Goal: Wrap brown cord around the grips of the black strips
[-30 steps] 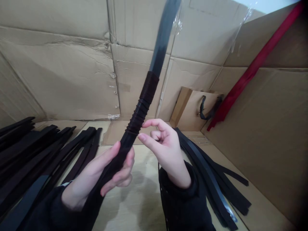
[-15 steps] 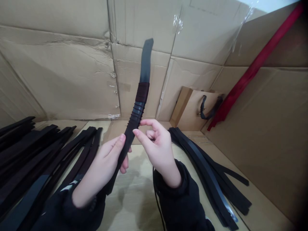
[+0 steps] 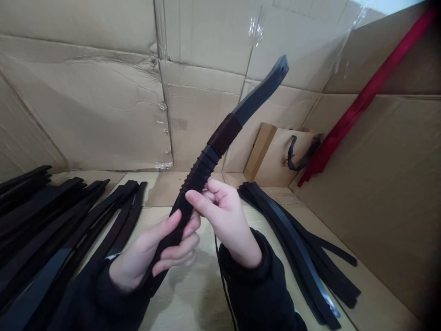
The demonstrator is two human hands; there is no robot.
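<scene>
A long, curved black strip (image 3: 258, 99) slants up to the right in front of me, its far end grey with a small hole. Dark brown cord is wound tightly round it in a band (image 3: 225, 133), with spaced turns (image 3: 201, 168) below. My left hand (image 3: 151, 246) is closed round the lower part, thumb on the front face, fingers behind. My right hand (image 3: 222, 204) pinches the strip just below the spaced turns, thumb on its front; its fingertips are partly hidden behind. A thin dark cord (image 3: 222, 271) hangs beneath the right hand, beside the sleeve.
Several dark strips (image 3: 65, 216) lie piled at the left. Another bundle of black strips (image 3: 292, 243) lies at the right on the pale surface (image 3: 188, 299). Cardboard walls (image 3: 103, 110) stand around. A brown paper bag (image 3: 275, 151) and a red strip (image 3: 365, 96) are at the back right.
The strip's upper end has swung to the right and turned about its length. My left fingers now show wrapped round its underside. The right thumb and fingers have closed onto the strip.
</scene>
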